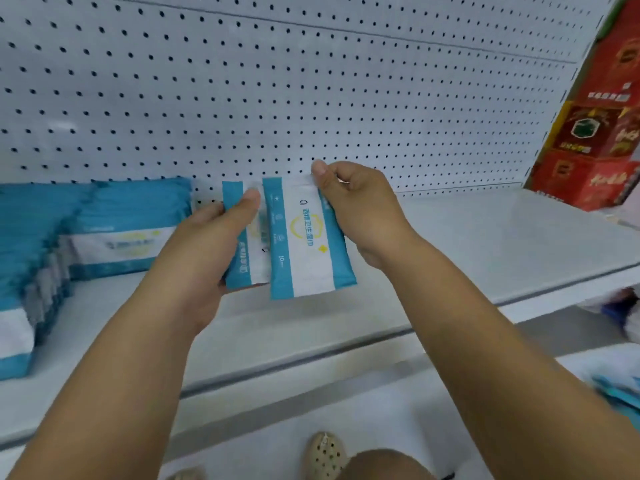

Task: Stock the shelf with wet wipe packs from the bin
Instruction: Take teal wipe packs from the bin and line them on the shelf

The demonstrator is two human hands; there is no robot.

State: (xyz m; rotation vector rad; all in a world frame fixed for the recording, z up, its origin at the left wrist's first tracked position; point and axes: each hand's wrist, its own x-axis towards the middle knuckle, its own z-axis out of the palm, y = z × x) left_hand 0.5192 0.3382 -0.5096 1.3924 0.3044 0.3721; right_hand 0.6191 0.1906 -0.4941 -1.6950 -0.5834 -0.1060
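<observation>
At the centre of the frame, grip: our right thumb (pixel 320 174) pinched the top edge of one pack against the curled fingers behind it. Our left thumb (pixel 247 199) pressed across the face of a second pack, with the other fingers wrapped behind.
Hands: the right hand (pixel 353 206) and the left hand (pixel 211 244) each grasped a pack, close together and raised over the shelf.
Packs in hand: the right-hand pack (pixel 304 244) hung upright with its printed face toward us, overlapping the left-hand pack (pixel 242 268) just beside it. We could not tell whether either touched the board.
Shelf: the white shelf (pixel 485 244) lay bare from our hands across to the right of the frame.
Stocked packs: at the left of the frame the stocked packs (pixel 117 237) already stood in blurred rows, front to back.
Backing: a white pegboard (pixel 277 81) filled the upper frame.
Neighbours: red cartons (pixel 602 133) stood at the upper right, at the shelf's far end.
Lower right: blurred blue and white shapes (pixel 616 393) showed below the shelf; we could not tell whether they were the bin.
Progress: we judged the job partly done. The left stretch was filled and two packs were on their way. Much bare board still waited, and we could not see how many packs remained.
</observation>
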